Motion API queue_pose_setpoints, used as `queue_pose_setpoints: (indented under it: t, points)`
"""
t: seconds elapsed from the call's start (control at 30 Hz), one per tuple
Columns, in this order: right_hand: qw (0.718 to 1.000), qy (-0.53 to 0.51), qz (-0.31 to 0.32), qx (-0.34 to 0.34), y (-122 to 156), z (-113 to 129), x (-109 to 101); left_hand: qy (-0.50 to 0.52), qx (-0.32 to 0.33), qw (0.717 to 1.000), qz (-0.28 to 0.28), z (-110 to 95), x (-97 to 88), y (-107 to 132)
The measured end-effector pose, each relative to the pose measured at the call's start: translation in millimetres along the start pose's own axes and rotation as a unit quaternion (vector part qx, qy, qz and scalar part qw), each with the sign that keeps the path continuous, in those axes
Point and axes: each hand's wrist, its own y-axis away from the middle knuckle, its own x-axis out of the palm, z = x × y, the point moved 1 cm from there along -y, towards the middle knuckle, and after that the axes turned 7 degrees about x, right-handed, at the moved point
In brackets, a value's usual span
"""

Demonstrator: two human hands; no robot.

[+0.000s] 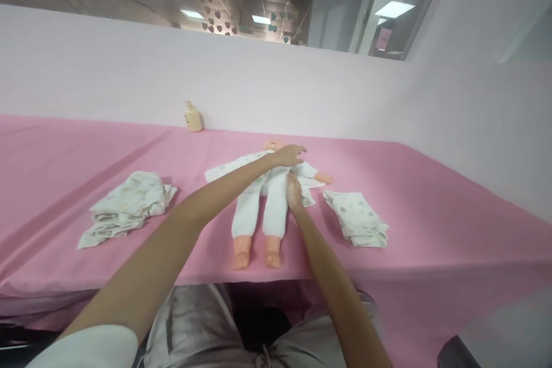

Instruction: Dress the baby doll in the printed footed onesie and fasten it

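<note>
A baby doll (275, 213) lies on its back on the pink-covered table, its bare feet towards me. It wears white trousers and a white printed top (241, 165), spread out at the left; its right-side arm sticks out of a sleeve. My left hand (290, 155) reaches across the doll's upper chest, fingers stretched out to the right and apart, and hides part of the neck and top. My right hand (294, 191) lies along the doll's right-hand side at the hip, touching the clothing, with its fingers extended and partly hidden.
A crumpled pile of printed cloth (129, 204) lies left of the doll. To the right sits a folded printed cloth (357, 218). A yellow pump bottle (192, 117) stands by the white wall (129, 69) at the back. The pink tablecloth (431, 213) hangs over the front edge.
</note>
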Motion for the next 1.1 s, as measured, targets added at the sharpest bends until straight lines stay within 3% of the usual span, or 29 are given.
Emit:
queue_pose_setpoints:
  t: [0.17,0.27,0.37,0.5,0.6,0.73,0.93,1.1]
  points:
    - [0.991,0.121,-0.047,-0.026,-1,4,-6,-0.158,0.006,0.986,0.047,14,56.4,-34]
    - [0.975,0.207,-0.061,-0.045,0,4,-10,-0.156,-0.026,0.987,0.032,14,71.1,-42]
    - [0.957,0.278,-0.072,-0.048,-1,1,-14,-0.119,-0.052,0.991,-0.016,17,65.8,-35]
    - [0.935,0.337,-0.100,-0.042,-12,-2,-18,-0.087,-0.071,0.990,-0.083,28,41.9,-11]
    - [0.921,0.364,-0.132,-0.035,-32,0,-16,-0.030,-0.073,0.984,-0.160,35,27.7,8]
    - [0.904,0.403,-0.141,0.009,-68,3,-7,0.043,-0.042,0.966,-0.250,36,24.9,25]
    - [0.862,0.503,-0.065,0.026,-92,5,2,-0.005,-0.025,0.968,-0.248,24,28.6,33]
    - [0.823,0.566,0.006,0.049,-89,15,-11,-0.052,-0.030,0.976,-0.209,20,30.0,28]
